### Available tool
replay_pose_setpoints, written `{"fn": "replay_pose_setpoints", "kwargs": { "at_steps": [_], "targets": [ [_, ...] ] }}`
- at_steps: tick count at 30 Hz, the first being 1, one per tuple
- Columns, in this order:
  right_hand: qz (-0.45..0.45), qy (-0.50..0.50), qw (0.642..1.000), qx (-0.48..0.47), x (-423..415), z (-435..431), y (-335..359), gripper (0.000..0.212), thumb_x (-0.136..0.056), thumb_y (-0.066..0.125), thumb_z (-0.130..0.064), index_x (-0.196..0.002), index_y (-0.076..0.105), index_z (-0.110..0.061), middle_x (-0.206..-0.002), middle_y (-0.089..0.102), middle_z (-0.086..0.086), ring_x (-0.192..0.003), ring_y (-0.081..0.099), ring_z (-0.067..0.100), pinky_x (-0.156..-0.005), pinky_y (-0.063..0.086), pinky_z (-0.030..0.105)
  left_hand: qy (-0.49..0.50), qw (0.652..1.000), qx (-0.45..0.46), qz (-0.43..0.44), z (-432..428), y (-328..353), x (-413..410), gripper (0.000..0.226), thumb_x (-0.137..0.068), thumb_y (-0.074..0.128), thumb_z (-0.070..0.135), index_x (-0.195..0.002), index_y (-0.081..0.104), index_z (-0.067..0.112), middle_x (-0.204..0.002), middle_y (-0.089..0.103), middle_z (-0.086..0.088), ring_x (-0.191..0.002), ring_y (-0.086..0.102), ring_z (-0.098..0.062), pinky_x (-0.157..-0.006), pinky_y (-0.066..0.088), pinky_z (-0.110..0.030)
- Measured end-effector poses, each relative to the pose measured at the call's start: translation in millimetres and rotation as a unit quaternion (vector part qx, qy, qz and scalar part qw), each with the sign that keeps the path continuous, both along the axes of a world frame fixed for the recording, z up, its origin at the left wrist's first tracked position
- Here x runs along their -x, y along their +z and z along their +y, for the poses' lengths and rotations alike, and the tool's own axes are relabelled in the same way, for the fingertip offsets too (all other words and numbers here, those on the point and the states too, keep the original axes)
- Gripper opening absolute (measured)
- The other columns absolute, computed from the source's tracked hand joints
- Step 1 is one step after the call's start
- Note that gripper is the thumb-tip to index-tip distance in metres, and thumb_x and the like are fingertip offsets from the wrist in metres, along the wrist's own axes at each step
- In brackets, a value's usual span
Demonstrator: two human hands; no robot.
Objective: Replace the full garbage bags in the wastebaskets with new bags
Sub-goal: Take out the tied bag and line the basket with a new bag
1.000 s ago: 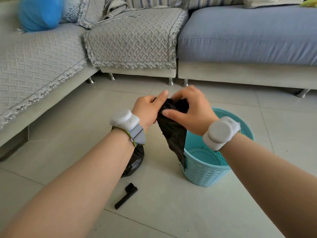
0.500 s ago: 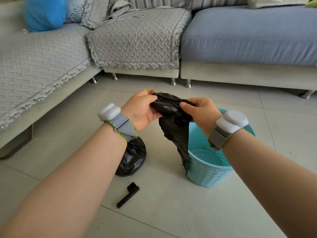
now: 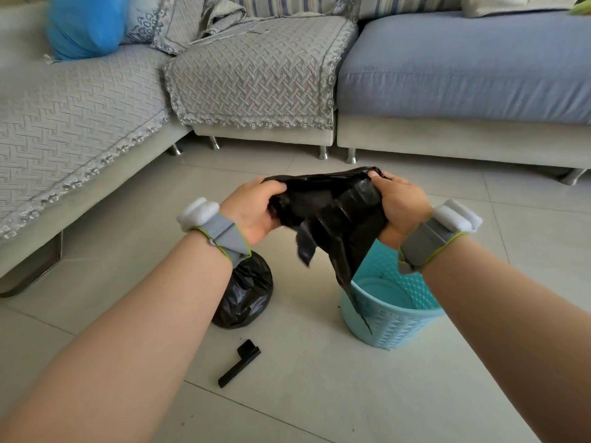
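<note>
A new black garbage bag [image 3: 332,215] is stretched between my hands above the floor. My left hand [image 3: 252,209] grips its left edge and my right hand [image 3: 401,204] grips its right edge. The bag's lower end hangs down over the rim of the light blue wastebasket [image 3: 396,324], which stands on the tiles below my right wrist and has nothing visible inside. A full, tied black garbage bag [image 3: 246,292] sits on the floor under my left wrist, partly hidden by it.
A black folded roll of bags [image 3: 239,362] lies on the tiles in front of the full bag. A grey and blue corner sofa [image 3: 256,75] runs along the back and left. On its left seat lies a blue cushion [image 3: 84,25].
My hands have moved apart, pulling the bunched black bag wide between them. The view has shifted slightly, showing more of the full bag under my left wrist.
</note>
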State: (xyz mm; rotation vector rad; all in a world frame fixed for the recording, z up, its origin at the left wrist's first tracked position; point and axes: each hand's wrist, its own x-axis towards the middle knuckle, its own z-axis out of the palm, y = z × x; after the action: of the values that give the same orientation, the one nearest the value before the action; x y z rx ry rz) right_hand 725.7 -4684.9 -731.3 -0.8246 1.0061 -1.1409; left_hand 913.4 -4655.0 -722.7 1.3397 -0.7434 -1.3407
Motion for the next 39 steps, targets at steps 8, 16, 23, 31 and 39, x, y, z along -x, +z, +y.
{"fn": "replay_pose_setpoints", "kwargs": {
  "at_steps": [8, 16, 23, 31, 39],
  "targets": [
    [0.475, 0.203, 0.836, 0.185, 13.0, 11.5, 2.6, 0.018, -0.075, 0.076, -0.029, -0.082, 0.067, -0.016, -0.070, 0.065, -0.001, -0.060, 0.059, 0.011, -0.060, 0.049, 0.025, -0.086, 0.995, -0.024, 0.048, 7.1, 3.3, -3.1, 0.018, -0.093, 0.052, 0.022, -0.095, 0.063, 0.007, -0.084, 0.069, -0.010, -0.074, 0.067, -0.021, -0.067, 0.056, -0.029],
    [0.142, 0.008, 0.987, 0.076, -5.3, 4.0, -7.9, 0.017, -0.090, 0.054, 0.000, -0.090, 0.064, -0.014, -0.082, 0.066, 0.009, -0.083, 0.066, 0.029, -0.077, 0.055, 0.036, -0.064, 0.886, 0.022, -0.459, 7.4, -12.4, -9.4, 0.009, -0.089, 0.054, 0.010, -0.089, 0.063, 0.009, -0.085, 0.064, -0.016, -0.083, 0.061, -0.033, -0.070, 0.048, -0.033],
    [0.220, 0.143, 0.957, 0.126, -6.4, 16.1, -1.7, 0.017, -0.078, 0.075, -0.019, -0.093, 0.067, -0.019, -0.086, 0.071, -0.004, -0.080, 0.068, 0.011, -0.079, 0.055, 0.027, 0.035, 0.998, 0.002, 0.042, 4.7, -5.0, 2.5, 0.014, -0.097, 0.045, 0.013, -0.093, 0.058, 0.013, -0.085, 0.063, -0.007, -0.062, 0.066, -0.016, -0.055, 0.056, -0.025],
    [0.469, 0.132, 0.851, 0.194, 6.0, 7.2, -3.6, 0.008, -0.086, 0.062, -0.011, -0.078, 0.059, -0.012, -0.069, 0.057, 0.003, -0.064, 0.052, 0.018, -0.056, 0.042, 0.021, -0.217, 0.772, -0.013, -0.598, 15.4, -4.9, -20.8, 0.020, -0.082, 0.070, 0.028, -0.097, 0.063, 0.016, -0.083, 0.062, 0.003, -0.077, 0.058, -0.017, -0.071, 0.041, -0.024],
    [0.042, 0.029, 0.999, 0.005, -14.9, 8.6, -9.9, 0.015, -0.092, 0.054, -0.008, -0.091, 0.060, -0.021, -0.089, 0.066, 0.008, -0.075, 0.064, 0.026, -0.068, 0.055, 0.039, -0.008, 0.995, 0.039, 0.086, 5.4, -12.1, -7.3, 0.025, -0.096, 0.037, 0.003, -0.115, 0.054, 0.008, -0.082, 0.068, -0.008, -0.070, 0.066, -0.019, -0.074, 0.054, -0.034]
  ]
}}
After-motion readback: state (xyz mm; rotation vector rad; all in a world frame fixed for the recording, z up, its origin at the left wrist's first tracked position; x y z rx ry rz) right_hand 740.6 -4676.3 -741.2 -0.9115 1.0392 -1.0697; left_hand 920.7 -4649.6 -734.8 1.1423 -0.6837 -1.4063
